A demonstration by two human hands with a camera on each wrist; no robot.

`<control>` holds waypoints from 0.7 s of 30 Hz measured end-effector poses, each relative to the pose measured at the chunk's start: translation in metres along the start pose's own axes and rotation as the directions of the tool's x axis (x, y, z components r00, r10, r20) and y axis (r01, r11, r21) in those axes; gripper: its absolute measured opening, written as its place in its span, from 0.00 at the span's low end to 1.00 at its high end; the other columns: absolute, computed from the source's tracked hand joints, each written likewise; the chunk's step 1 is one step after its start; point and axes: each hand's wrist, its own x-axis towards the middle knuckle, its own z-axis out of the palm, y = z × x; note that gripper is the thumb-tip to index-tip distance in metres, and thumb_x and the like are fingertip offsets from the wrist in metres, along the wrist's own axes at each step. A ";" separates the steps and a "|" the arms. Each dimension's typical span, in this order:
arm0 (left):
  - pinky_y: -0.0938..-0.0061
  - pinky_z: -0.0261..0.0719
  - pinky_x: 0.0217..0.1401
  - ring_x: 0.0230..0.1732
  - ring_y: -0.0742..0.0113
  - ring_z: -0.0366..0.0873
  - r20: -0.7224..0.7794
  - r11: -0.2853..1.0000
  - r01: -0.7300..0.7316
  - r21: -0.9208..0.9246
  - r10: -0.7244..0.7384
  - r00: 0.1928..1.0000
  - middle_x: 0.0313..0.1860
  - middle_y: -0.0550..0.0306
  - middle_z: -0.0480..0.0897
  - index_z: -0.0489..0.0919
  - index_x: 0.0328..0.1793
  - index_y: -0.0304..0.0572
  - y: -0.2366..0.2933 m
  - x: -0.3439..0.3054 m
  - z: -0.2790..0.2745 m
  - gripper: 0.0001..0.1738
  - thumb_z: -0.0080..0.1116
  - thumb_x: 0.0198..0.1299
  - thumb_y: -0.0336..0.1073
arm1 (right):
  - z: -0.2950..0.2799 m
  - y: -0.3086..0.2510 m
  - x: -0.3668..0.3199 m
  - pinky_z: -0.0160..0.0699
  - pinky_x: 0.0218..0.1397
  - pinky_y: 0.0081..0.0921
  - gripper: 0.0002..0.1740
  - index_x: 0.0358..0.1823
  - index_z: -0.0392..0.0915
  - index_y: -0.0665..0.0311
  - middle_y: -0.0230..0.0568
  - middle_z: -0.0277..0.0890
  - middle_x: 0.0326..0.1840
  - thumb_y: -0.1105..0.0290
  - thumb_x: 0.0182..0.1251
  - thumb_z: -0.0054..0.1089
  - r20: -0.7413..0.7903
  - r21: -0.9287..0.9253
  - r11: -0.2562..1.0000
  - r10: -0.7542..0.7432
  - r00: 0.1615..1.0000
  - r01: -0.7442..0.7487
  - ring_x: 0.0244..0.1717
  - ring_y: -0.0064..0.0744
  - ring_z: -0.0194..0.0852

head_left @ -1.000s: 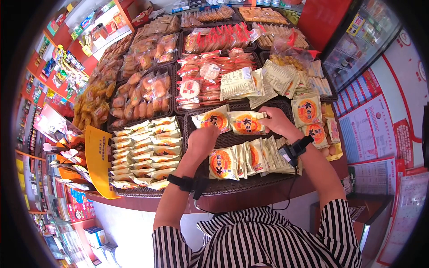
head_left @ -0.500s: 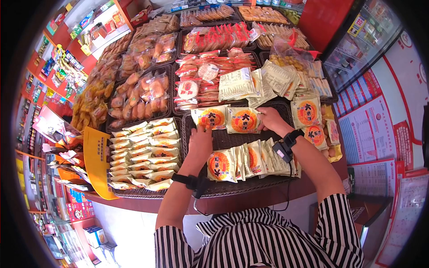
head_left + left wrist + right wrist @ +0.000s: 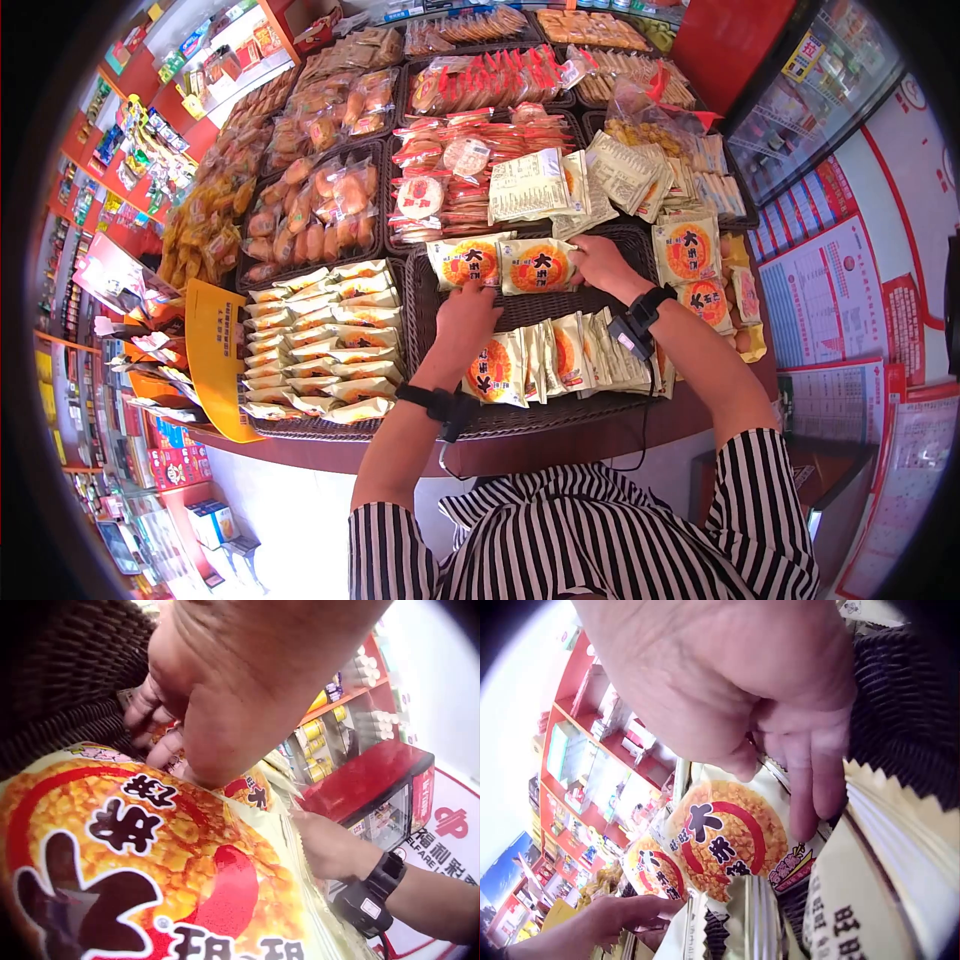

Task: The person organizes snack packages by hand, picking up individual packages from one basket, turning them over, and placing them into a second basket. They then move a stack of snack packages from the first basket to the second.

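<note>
Two cream rice cracker packets with orange round pictures stand side by side at the back of a dark wicker basket (image 3: 425, 320). My left hand (image 3: 468, 318) is at the lower edge of the left packet (image 3: 470, 262), its fingers bent against it. With thumb and fingers, my right hand (image 3: 605, 268) grips the right edge of the right packet (image 3: 535, 268). The right wrist view shows that thumb and the fingers (image 3: 802, 787) on either side of the packet's corner. A row of similar packets (image 3: 570, 350) stands at the basket's front, close below both hands.
Left of the basket, another tray holds stacked cream packets (image 3: 335, 335). Loose packets (image 3: 530, 185) lie behind, over red-wrapped crackers (image 3: 430, 150). More packets (image 3: 688, 250) stand at the right. A yellow sign (image 3: 215, 350) rises at the left edge.
The right packet has shifted left and slightly back, up against the left one, along with my right hand. My left hand has moved down to the left packet's lower edge and slightly right.
</note>
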 end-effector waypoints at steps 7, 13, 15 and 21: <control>0.59 0.76 0.42 0.40 0.47 0.78 0.023 0.971 -0.126 -0.201 0.133 0.991 0.37 0.48 0.79 0.78 0.45 0.42 0.014 0.020 0.006 0.13 0.55 0.58 0.40 | 0.000 -0.007 -0.003 0.77 0.33 0.32 0.20 0.53 0.69 0.78 0.55 0.78 0.40 0.70 0.65 0.50 -0.031 0.052 0.998 0.029 0.999 -0.028 0.24 0.35 0.82; 0.56 0.76 0.41 0.38 0.44 0.78 0.004 0.919 -0.260 -0.297 0.274 0.962 0.34 0.44 0.81 0.78 0.47 0.44 0.020 0.033 0.010 0.13 0.53 0.59 0.39 | -0.007 -0.010 -0.003 0.73 0.24 0.25 0.17 0.38 0.75 0.76 0.43 0.77 0.29 0.64 0.62 0.57 -0.079 0.095 0.994 -0.048 0.996 0.056 0.18 0.29 0.75; 0.56 0.76 0.41 0.37 0.44 0.79 0.004 0.919 -0.268 -0.288 0.281 0.960 0.33 0.43 0.81 0.78 0.48 0.44 0.021 0.035 0.010 0.13 0.53 0.59 0.39 | -0.010 -0.009 0.001 0.66 0.18 0.21 0.17 0.30 0.75 0.71 0.38 0.74 0.25 0.60 0.61 0.59 -0.170 0.317 0.946 -0.019 0.985 0.073 0.15 0.23 0.68; 0.55 0.75 0.43 0.39 0.45 0.79 0.049 0.931 -0.205 -0.301 0.230 0.972 0.35 0.42 0.81 0.78 0.50 0.45 0.028 0.038 0.010 0.15 0.54 0.58 0.40 | -0.023 -0.016 0.001 0.51 0.13 0.16 0.17 0.26 0.72 0.63 0.36 0.75 0.25 0.57 0.64 0.56 -0.130 0.642 0.766 0.153 0.980 -0.034 0.15 0.17 0.60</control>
